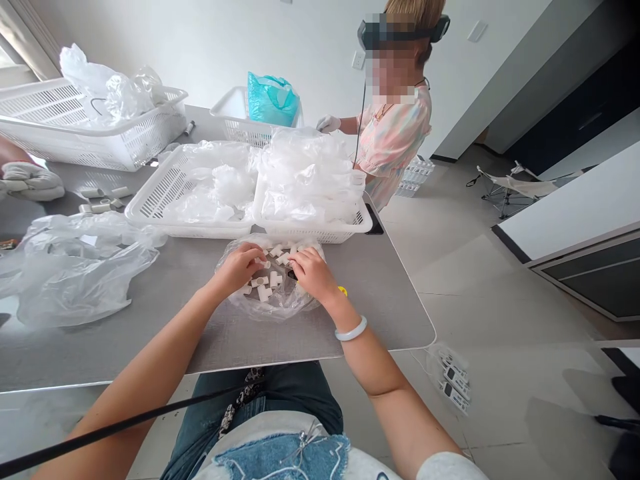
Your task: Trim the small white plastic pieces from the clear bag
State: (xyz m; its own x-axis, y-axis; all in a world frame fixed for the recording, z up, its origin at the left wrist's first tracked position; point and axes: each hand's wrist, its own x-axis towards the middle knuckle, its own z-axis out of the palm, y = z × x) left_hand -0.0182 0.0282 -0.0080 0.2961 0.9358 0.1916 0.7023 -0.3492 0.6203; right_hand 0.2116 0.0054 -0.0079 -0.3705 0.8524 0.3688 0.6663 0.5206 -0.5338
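Note:
A clear plastic bag lies on the grey table in front of me, with several small white tube pieces inside. My left hand rests on the bag's left part, fingers curled round one of the white pieces. My right hand rests on the bag's right part, fingers bent down onto the pieces; what they hold is hidden. A pale bangle sits on my right wrist.
White baskets filled with clear bags stand just behind my hands. A loose plastic bag lies at left. Another person stands at the table's far side, gloved hand by a basket with a teal bag. A gloved hand shows at far left.

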